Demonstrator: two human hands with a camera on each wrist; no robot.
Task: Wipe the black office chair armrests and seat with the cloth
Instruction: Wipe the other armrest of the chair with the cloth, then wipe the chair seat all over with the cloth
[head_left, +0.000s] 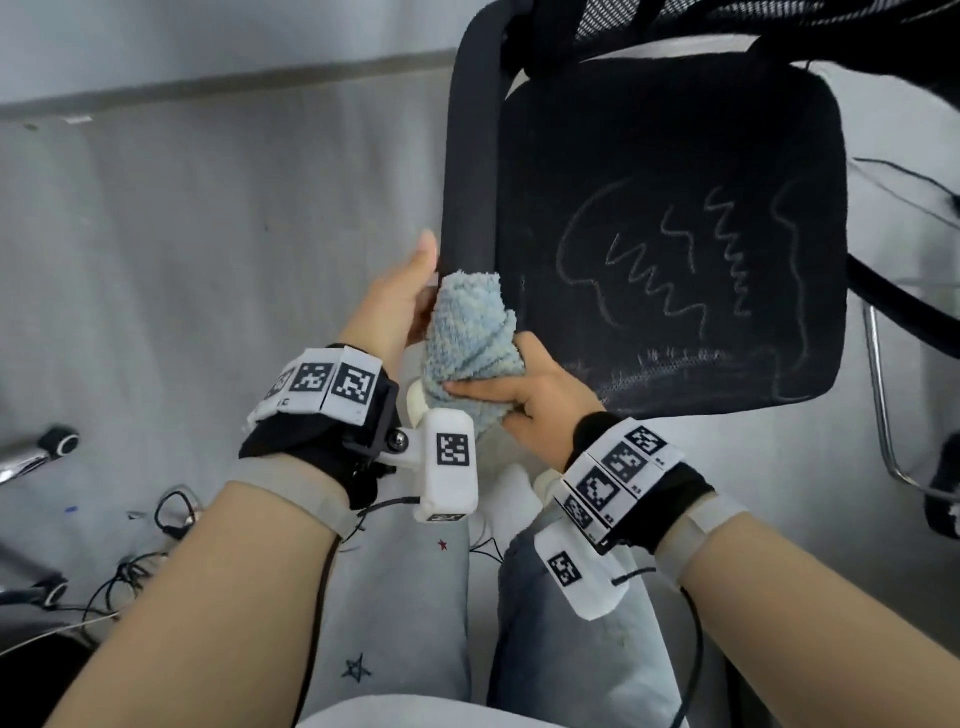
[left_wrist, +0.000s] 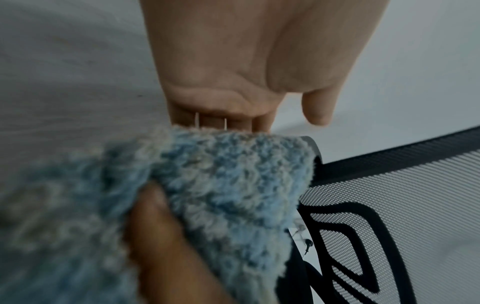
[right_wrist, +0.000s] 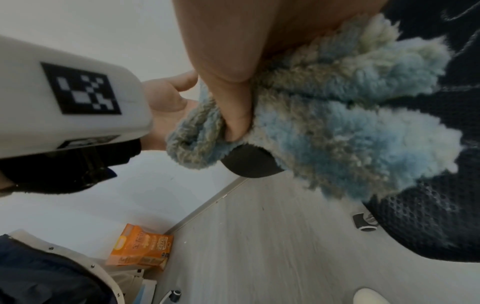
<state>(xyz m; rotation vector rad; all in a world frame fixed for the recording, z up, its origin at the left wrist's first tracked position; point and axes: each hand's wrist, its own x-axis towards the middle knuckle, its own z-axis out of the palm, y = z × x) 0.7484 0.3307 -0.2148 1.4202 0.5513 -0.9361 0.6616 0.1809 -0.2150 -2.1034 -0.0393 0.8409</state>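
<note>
The black office chair stands ahead, its mesh seat (head_left: 675, 156) marked with pale chalk scribbles. Its left armrest (head_left: 467, 156) runs toward me. A fluffy blue cloth (head_left: 467, 332) is wrapped over the armrest's near end (right_wrist: 249, 162). My right hand (head_left: 519, 387) grips the cloth from the seat side, its thumb (right_wrist: 228, 72) pressed into the folds. My left hand (head_left: 410, 291) lies against the cloth's outer side with the thumb straight and pointing up beside the armrest. In the left wrist view the left hand's palm (left_wrist: 233, 82) faces the cloth (left_wrist: 233, 185); its fingers pass behind it.
Grey floor lies to the left, with a chair caster (head_left: 60, 439) and loose cables (head_left: 171, 512). A chrome leg of another chair (head_left: 883, 415) stands at the right. An orange box (right_wrist: 141, 251) leans by the wall. My legs in light jeans (head_left: 405, 597) are below the hands.
</note>
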